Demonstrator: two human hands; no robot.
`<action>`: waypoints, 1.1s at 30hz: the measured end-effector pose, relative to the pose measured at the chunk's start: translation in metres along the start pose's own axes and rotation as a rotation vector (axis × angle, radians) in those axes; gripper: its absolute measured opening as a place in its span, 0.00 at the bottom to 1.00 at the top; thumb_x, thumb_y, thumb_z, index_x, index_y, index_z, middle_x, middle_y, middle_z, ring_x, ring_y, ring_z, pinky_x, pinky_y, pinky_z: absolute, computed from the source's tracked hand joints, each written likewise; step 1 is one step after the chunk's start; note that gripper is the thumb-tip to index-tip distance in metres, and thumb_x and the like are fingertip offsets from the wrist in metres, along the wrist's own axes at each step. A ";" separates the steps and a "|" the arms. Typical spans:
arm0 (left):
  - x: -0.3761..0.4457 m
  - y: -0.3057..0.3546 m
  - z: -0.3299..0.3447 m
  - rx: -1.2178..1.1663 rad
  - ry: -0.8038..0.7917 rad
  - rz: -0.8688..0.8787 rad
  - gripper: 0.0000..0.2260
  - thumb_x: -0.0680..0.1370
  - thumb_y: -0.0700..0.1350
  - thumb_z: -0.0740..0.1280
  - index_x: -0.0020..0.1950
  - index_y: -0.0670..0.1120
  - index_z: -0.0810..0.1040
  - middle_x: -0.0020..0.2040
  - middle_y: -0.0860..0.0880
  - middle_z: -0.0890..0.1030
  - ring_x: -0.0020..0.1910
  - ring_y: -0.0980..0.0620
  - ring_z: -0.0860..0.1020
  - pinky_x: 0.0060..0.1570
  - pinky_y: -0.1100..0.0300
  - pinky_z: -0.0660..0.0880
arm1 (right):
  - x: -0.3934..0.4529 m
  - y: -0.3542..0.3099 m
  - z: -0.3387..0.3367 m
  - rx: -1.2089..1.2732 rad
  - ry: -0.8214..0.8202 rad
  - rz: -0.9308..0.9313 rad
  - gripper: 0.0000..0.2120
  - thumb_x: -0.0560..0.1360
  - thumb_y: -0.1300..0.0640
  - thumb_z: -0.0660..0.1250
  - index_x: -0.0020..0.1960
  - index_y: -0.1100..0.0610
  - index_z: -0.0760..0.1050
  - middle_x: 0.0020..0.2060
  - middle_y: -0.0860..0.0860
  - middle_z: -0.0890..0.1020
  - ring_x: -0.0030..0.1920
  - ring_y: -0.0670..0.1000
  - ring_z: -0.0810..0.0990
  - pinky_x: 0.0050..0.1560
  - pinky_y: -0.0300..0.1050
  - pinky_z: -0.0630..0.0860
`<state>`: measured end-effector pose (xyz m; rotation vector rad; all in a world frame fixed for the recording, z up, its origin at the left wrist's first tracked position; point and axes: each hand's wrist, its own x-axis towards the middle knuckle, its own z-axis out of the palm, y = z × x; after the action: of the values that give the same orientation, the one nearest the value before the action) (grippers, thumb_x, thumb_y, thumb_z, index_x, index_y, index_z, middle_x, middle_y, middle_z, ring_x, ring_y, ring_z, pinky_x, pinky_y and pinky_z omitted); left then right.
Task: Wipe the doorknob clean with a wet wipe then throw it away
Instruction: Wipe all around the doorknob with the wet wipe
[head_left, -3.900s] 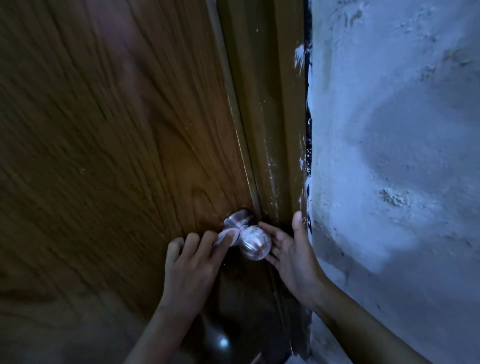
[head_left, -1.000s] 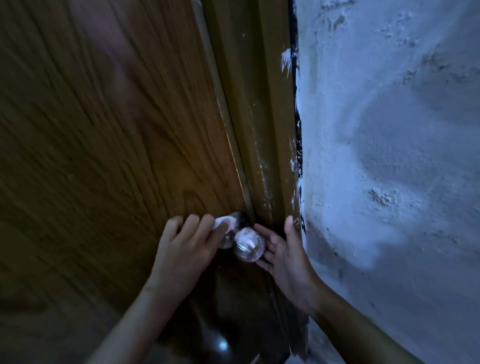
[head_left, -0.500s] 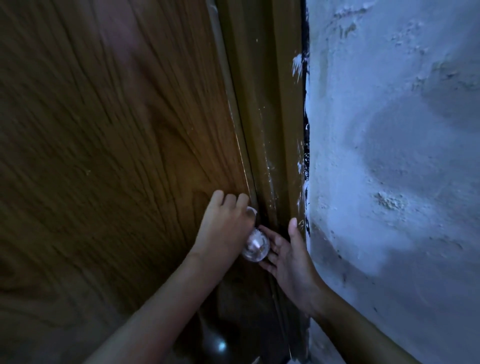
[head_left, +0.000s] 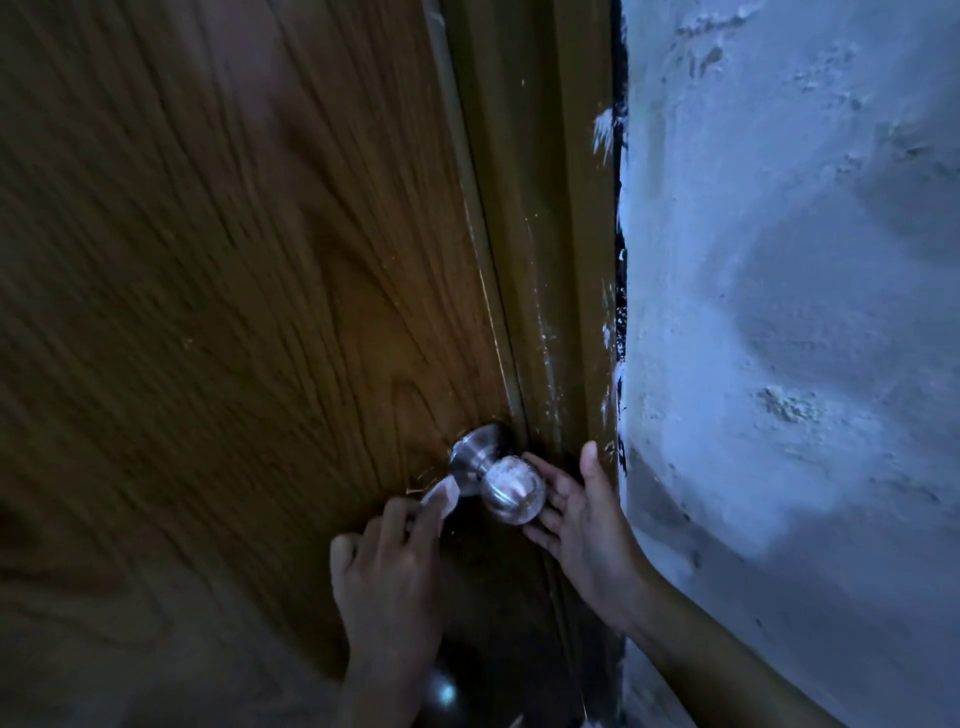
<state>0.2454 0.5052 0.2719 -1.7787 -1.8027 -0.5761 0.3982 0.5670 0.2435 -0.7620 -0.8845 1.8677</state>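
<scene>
A round silver doorknob (head_left: 511, 488) sticks out of the brown wooden door (head_left: 234, 291) near its right edge. My left hand (head_left: 387, 571) is below and left of the knob and pinches a small white wet wipe (head_left: 441, 496) against the underside of the knob's neck. My right hand (head_left: 582, 514) is to the right of the knob, fingers straight, fingertips touching its side.
The brown door frame (head_left: 550, 260) runs beside the door's edge. A rough pale plastered wall (head_left: 789, 338) fills the right side, close to my right forearm. A second shiny knob or reflection (head_left: 441, 693) glints low on the door.
My left hand has dropped from the top of the knob's neck to below it, bringing the wipe under the neck. The knob is uncovered again. My right hand has stayed beside the knob.
</scene>
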 end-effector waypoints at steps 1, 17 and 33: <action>-0.005 0.003 0.003 -0.062 -0.002 -0.047 0.14 0.71 0.46 0.58 0.46 0.48 0.84 0.34 0.49 0.81 0.25 0.48 0.76 0.33 0.56 0.66 | 0.000 0.002 -0.001 0.008 0.011 0.001 0.36 0.63 0.29 0.48 0.63 0.48 0.70 0.62 0.49 0.75 0.63 0.49 0.72 0.62 0.48 0.66; -0.025 0.011 0.014 -0.725 -0.252 -0.260 0.17 0.73 0.35 0.68 0.53 0.57 0.79 0.47 0.57 0.81 0.47 0.62 0.78 0.46 0.73 0.71 | -0.003 0.047 0.012 -0.103 0.092 0.114 0.05 0.71 0.59 0.68 0.41 0.54 0.84 0.37 0.52 0.86 0.42 0.49 0.83 0.49 0.44 0.76; 0.024 -0.029 -0.012 0.258 0.369 0.276 0.09 0.75 0.50 0.62 0.55 0.54 0.74 0.61 0.48 0.73 0.62 0.45 0.66 0.59 0.37 0.60 | 0.024 0.048 0.073 0.615 0.164 0.143 0.22 0.57 0.54 0.75 0.49 0.56 0.78 0.29 0.47 0.84 0.26 0.42 0.80 0.26 0.34 0.75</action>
<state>0.2180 0.5147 0.2983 -1.5868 -1.2933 -0.4957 0.3092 0.5533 0.2411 -0.5845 -0.1278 2.0129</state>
